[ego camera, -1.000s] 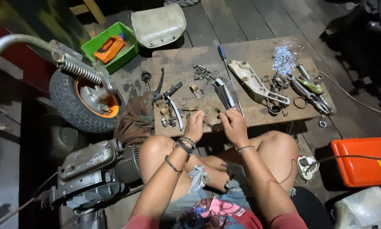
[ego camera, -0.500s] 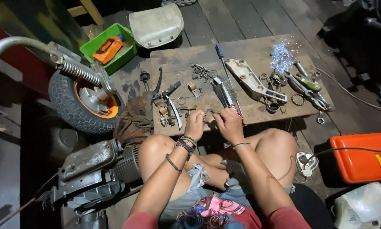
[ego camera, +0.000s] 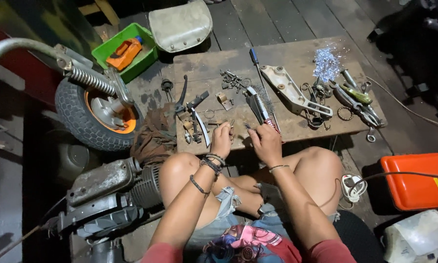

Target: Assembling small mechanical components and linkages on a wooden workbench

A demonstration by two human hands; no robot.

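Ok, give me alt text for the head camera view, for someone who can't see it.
A seated person's left hand and right hand work on a small part at the near edge of a low wooden board strewn with metal parts and tools. A scooter wheel and engine lie left, an orange case right.

No labels, signs or screens visible. Only package-like item: crumpled clear plastic bag point(ego camera: 326, 63), glinting silver-white, lying on the far right part of the wooden board point(ego camera: 297, 126).
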